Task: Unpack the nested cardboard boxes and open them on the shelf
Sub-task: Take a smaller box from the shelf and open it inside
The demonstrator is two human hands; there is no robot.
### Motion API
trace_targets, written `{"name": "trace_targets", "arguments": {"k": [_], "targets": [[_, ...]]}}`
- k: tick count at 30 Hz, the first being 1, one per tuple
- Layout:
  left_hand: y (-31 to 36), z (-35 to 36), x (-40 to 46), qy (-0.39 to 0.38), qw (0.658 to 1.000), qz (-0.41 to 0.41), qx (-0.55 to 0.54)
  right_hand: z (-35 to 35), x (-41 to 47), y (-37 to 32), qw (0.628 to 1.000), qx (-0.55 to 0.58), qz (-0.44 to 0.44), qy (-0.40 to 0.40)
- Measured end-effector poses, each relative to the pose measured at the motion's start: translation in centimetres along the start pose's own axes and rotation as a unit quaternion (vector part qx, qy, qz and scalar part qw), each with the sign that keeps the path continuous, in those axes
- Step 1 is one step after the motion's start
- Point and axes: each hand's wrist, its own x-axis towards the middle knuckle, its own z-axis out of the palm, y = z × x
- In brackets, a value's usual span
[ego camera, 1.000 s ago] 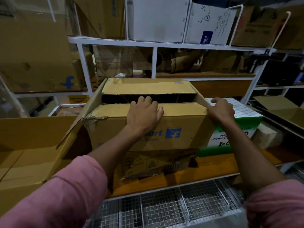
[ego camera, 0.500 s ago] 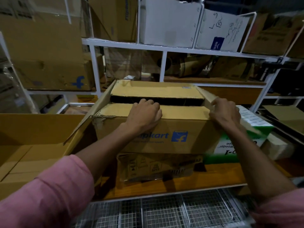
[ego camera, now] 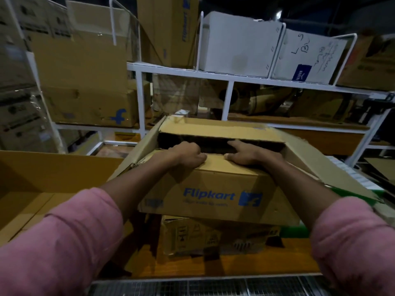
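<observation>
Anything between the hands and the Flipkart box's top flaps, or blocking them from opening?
Nothing between them: the left hand and right hand already rest on the near top flap of the Flipkart box, fingers hooked over its edge into the dark gap. The side flaps stand open; nothing visible lies on top.

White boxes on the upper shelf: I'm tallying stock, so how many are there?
2. One plain white box sits centre on the upper shelf; a second white box, with handwriting and a blue label, stands right beside it. Others may be hidden behind.
</observation>
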Motion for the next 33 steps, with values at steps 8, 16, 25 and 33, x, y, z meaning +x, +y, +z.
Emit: {"name": "trace_targets", "arguments": {"k": [8,16,25,33], "targets": [[-2.2,-3.3,7.5,0.001,0.995,0.009,0.1,-2.7,7.9,-1.3,0.986,0.015,-0.064,0.15],[-7.8,-5.4,20.1,0.029,0.984,0.004,0.174,-4.6,18.7,-0.5,0.991,-0.061,-0.013,0.122],[-10.7,-3.1,24.1,-0.028,0.982,0.005,0.187,-2.3,22.9,0.4,0.995,-0.084,0.008,0.052],[-7.1,-4.5,18.5,-0.029,0.982,0.089,0.163,-4.2,14.9,-2.9,0.996,-0.078,-0.014,0.035]]}}
